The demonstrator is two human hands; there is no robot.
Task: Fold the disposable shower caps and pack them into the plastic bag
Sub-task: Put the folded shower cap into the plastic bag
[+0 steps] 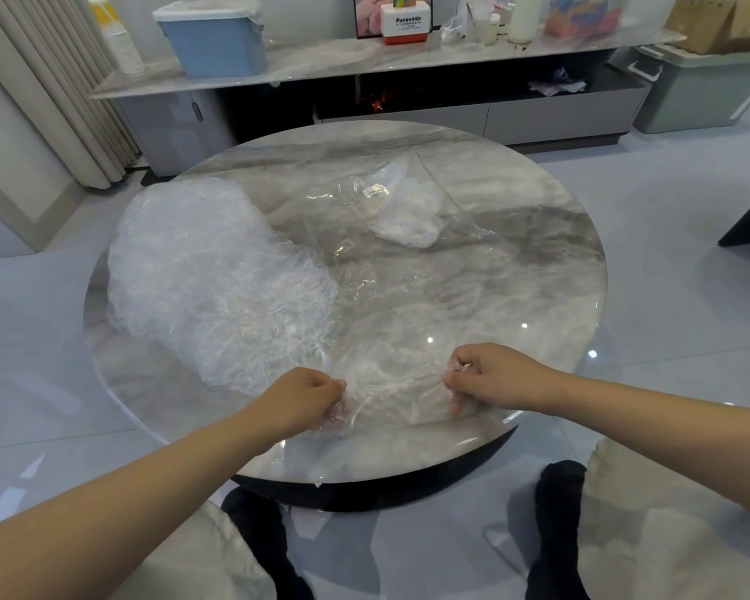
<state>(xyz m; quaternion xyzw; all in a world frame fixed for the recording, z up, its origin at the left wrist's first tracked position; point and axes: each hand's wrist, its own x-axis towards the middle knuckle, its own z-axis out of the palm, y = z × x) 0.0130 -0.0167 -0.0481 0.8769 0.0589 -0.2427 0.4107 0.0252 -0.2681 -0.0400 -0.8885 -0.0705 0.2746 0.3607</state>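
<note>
One clear shower cap (397, 389) lies spread near the front edge of the round marble table (537, 262). My left hand (306, 396) grips its left edge with curled fingers. My right hand (490, 378) pinches its right edge. A big heap of crumpled clear shower caps (208, 279) covers the table's left side. Toward the back lies a flat clear plastic bag (408, 227) with a small label, and a small white bundle of folded caps (408, 218) shows inside it.
Behind the table runs a long low cabinet (364, 58) bearing a blue bin (217, 41), a white and red box and bottles. A green lidded crate (702, 88) stands at the right. My knees and dark socks show below the table edge.
</note>
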